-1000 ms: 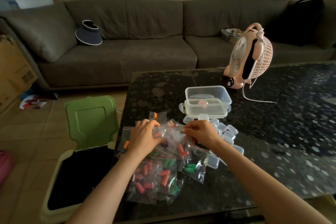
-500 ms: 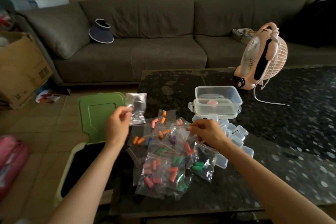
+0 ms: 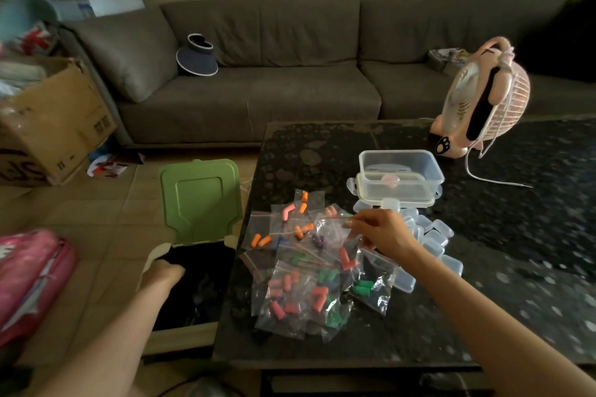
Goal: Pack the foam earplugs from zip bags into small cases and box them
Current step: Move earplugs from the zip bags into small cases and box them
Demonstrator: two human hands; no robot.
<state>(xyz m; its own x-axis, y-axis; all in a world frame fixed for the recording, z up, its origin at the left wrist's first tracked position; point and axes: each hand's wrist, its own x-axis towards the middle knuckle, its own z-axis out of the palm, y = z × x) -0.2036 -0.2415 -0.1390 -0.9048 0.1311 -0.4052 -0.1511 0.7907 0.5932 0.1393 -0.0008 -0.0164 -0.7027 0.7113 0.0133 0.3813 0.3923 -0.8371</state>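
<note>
The zip bags (image 3: 300, 287) are heaped by the left edge of the tabletop (image 3: 500, 267), toward the near corner. The small cases (image 3: 433, 240) are bunched just to their right, and the clear box (image 3: 400, 167) sits behind those. Right hand (image 3: 385, 234) is pinching the top bag (image 3: 335, 234) at its red zip strip, which I reckon is the spot to grab. The film looks thin, floppy and slick, so anywhere else it'd probably slide or crumple. The earplugs (image 3: 346, 259) inside should weigh next to nothing and they're squishy foam, so no breakage worry, but they'd likely bounce off the edge if tipped out fast. Left hand (image 3: 163, 274) is down in the dark bin (image 3: 150, 263) beside the table's left edge. Its fingers are hidden, so I can't tell how they're set.
</note>
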